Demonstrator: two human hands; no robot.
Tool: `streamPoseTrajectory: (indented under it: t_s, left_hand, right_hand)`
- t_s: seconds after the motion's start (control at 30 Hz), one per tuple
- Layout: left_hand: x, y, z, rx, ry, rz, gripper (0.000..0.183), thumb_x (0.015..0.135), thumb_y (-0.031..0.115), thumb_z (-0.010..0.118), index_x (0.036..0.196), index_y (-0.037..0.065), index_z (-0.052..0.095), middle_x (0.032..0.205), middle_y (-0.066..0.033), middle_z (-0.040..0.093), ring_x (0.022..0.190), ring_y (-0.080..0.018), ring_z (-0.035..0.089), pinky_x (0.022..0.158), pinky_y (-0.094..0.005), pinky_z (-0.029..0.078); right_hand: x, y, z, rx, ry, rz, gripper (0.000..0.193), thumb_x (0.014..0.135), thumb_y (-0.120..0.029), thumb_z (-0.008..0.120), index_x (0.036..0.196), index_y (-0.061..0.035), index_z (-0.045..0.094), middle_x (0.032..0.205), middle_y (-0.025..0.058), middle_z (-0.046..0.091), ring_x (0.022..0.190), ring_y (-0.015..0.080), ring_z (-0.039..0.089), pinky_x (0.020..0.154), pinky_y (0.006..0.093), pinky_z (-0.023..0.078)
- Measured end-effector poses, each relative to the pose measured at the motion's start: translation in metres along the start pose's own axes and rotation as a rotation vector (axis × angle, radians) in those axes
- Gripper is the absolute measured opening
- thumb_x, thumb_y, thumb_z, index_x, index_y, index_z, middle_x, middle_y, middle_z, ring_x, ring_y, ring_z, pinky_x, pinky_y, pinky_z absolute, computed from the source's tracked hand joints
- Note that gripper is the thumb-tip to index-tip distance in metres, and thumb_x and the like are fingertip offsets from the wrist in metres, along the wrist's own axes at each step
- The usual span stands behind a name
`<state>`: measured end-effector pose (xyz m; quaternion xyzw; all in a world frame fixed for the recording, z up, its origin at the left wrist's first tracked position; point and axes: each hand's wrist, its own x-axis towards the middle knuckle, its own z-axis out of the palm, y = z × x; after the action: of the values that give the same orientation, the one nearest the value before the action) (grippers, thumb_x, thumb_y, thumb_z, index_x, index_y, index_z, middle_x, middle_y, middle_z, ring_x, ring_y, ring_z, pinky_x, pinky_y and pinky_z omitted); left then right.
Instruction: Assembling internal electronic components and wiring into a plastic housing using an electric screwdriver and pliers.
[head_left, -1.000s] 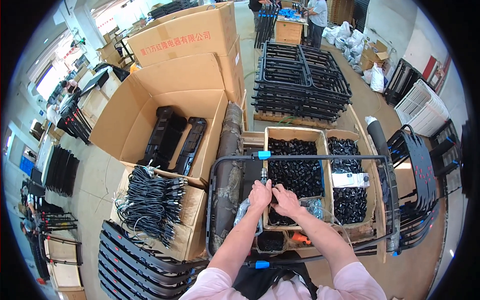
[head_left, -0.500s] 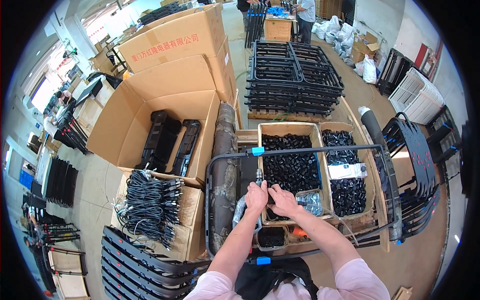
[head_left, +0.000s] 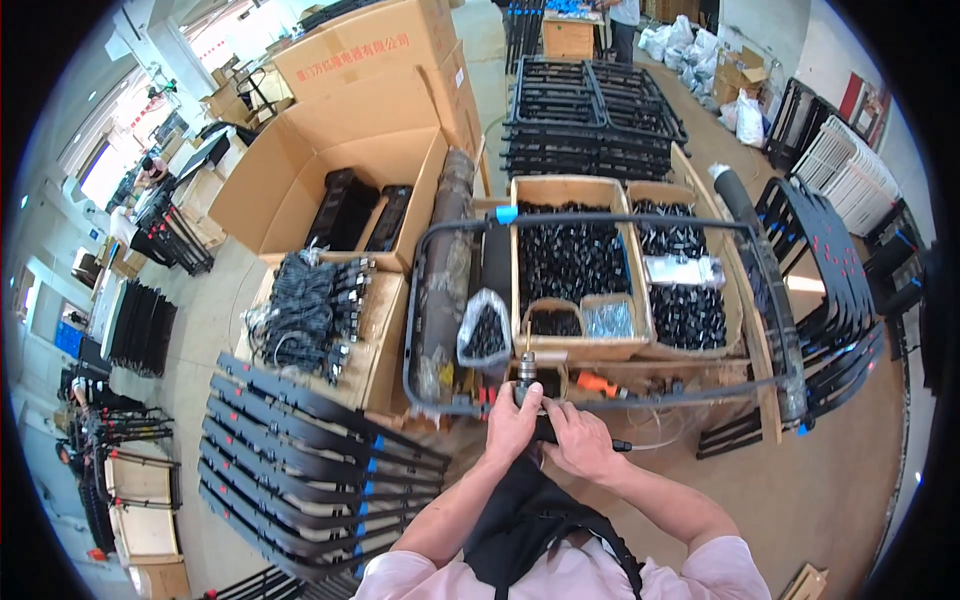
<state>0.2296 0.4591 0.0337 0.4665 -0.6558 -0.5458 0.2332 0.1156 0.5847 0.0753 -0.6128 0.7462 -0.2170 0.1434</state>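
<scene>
Close in front of my body is a drill [head_left: 527,369] with a metal chuck, its thin bit pointing away from me. My left hand [head_left: 512,424] is wrapped round the front of its body just behind the chuck. On the dark rear part, my right hand [head_left: 580,440] is closed, with a black hose fitting sticking out beside it. Beyond the drill, a black rectangular tube frame [head_left: 585,218] with blue clips lies across wooden boxes. Inside its outline are a box of small black parts [head_left: 570,250] and a plastic bag of black parts [head_left: 486,335].
An open carton [head_left: 270,190] with black plastic housings stands at the left. Bundled black cables [head_left: 310,310] lie on a wooden box, above stacked curved black bars [head_left: 300,450]. Stacked black frames [head_left: 595,115] stand ahead. An orange-handled tool [head_left: 600,384] lies near my right hand.
Both hands have drawn back toward my body with the drill, from over the boxes to the near side of the tube frame. The bag and small bins they covered now show.
</scene>
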Motion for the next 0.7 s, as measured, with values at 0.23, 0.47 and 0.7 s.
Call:
streamPoseTrajectory:
  t_s: [0.23, 0.47, 0.7]
  left_hand:
    - [-0.157, -0.090, -0.004, 0.054, 0.080, -0.112, 0.044, 0.103, 0.044, 0.067, 0.111, 0.001, 0.062, 0.088, -0.0137, 0.070, 0.085, -0.0224, 0.068, 0.079, -0.0414, 0.054]
    - [-0.151, -0.144, -0.026, 0.056, 0.156, -0.189, 0.052, 0.101, 0.053, 0.067, 0.095, 0.002, 0.062, 0.083, -0.0122, 0.066, 0.080, -0.0223, 0.063, 0.077, -0.0415, 0.052]
    - [-0.117, -0.128, -0.039, 0.152, 0.130, -0.127, 0.054, 0.103, 0.053, 0.063, 0.096, -0.001, 0.062, 0.082, -0.0139, 0.065, 0.079, -0.0248, 0.061, 0.077, -0.0424, 0.050]
  right_hand:
    - [-0.138, -0.026, 0.064, 0.110, -0.131, -0.067, 0.082, 0.075, -0.029, 0.084, 0.146, -0.0052, 0.050, 0.102, 0.0190, 0.066, 0.086, 0.0388, 0.071, 0.076, 0.0499, 0.058]
    - [-0.133, -0.039, 0.123, 0.110, -0.150, -0.063, 0.079, 0.077, -0.029, 0.084, 0.142, -0.0017, 0.050, 0.107, 0.0223, 0.067, 0.093, 0.0409, 0.072, 0.082, 0.0503, 0.059]
    - [-0.101, -0.035, 0.137, 0.088, -0.136, -0.014, 0.077, 0.079, -0.028, 0.083, 0.142, 0.0015, 0.049, 0.112, 0.0230, 0.068, 0.100, 0.0413, 0.072, 0.087, 0.0493, 0.059]
